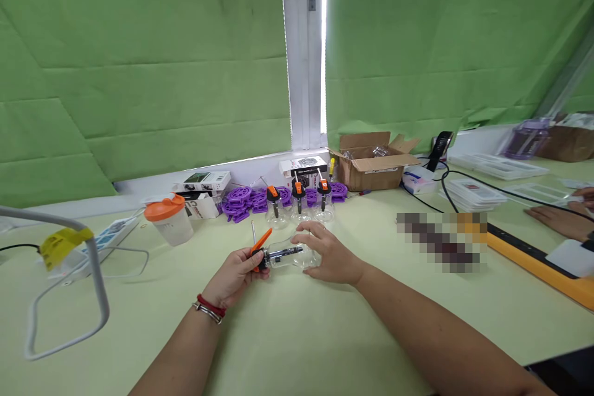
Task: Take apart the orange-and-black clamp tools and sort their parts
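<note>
A clear bottle (282, 255) with a black and orange lever top is held on its side between both hands, low over the table. My left hand (240, 272) is closed around the black collar, with the orange lever and a thin metal rod standing up beside the thumb. Curled over the bottle's rounded base is my right hand (330, 253), fingers on top and thumb below. A dark tube shows inside the clear body. Just beyond stand three similar bottles, a left one (277, 215), a middle one (299, 207) and a right one (323, 209), all upright.
Purple plastic discs (239, 203) and small boxes (204, 192) line the wall. An open cardboard box (374, 164) sits right of them. An orange-lidded cup (169, 219) and a grey metal frame (99, 284) are at left. At far right, another person's hand (550, 221) rests near a yellow-black bar (533, 257).
</note>
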